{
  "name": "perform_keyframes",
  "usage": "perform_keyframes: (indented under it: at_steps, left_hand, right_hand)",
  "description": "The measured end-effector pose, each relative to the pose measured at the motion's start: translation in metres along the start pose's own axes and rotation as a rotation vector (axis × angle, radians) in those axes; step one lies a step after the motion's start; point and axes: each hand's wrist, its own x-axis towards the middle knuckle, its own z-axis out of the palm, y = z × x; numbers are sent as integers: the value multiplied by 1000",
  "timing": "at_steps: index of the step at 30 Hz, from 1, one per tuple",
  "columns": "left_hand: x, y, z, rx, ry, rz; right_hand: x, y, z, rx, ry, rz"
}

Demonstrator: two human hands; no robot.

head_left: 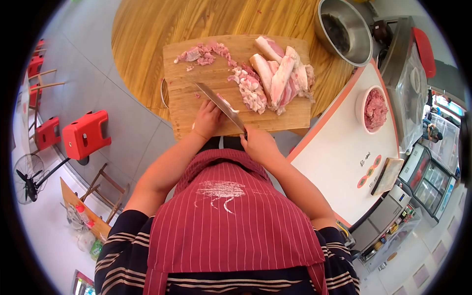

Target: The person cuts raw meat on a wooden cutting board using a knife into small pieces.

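My right hand [259, 143] is wrapped round the handle of a kitchen knife [216, 102] at the near edge of the wooden cutting board [189, 115]. The blade points up and to the left across the board. A small piece of pork [227, 103] shows along the blade's far side. My left hand [207, 119] is closed against the near side of the blade, fingers curled on the pork; its fingertips are partly hidden. Chopped pork [250, 91] lies to the right of the blade, beside several thick pork strips [281, 81]. More small meat bits [209, 53] are scattered at the back left.
The board rests on a round wooden table [142, 59]. A steel bowl [361, 46] stands at the back right. On a white counter [324, 172] at the right is a bowl of minced meat [375, 110]. A red stool [87, 135] and a fan [30, 182] are at the left.
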Motion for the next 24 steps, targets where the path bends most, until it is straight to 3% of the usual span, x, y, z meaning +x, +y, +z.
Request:
perform_keyframes:
  at_steps: [2, 4, 9, 12, 18, 20, 23, 24]
  left_hand:
    - [-3, -2, 1, -15, -67, -82]
    - [-2, -4, 2, 6, -28, -32]
    - [0, -1, 0, 7, 17, 0]
    - [0, -2, 2, -35, -4, -20]
    - [6, -2, -1, -14, 28, 4]
    - [-4, -6, 3, -31, -56, -71]
    - [1, 2, -3, -83, -28, -62]
    - [2, 5, -4, -80, -23, -62]
  right_hand:
    - [20, -3, 8, 13, 5, -24]
    - [26, -5, 5, 24, 27, -59]
    - [-17, 9, -12, -49, -71, 75]
    - [-16, 14, -9, -43, -64, 53]
    - [71, -12, 13, -15, 13, -74]
    - [85, -18, 12, 2, 65, -146]
    - [96, 19, -3, 69, 38, -271]
    - [86, 31, -19, 218, -40, -143]
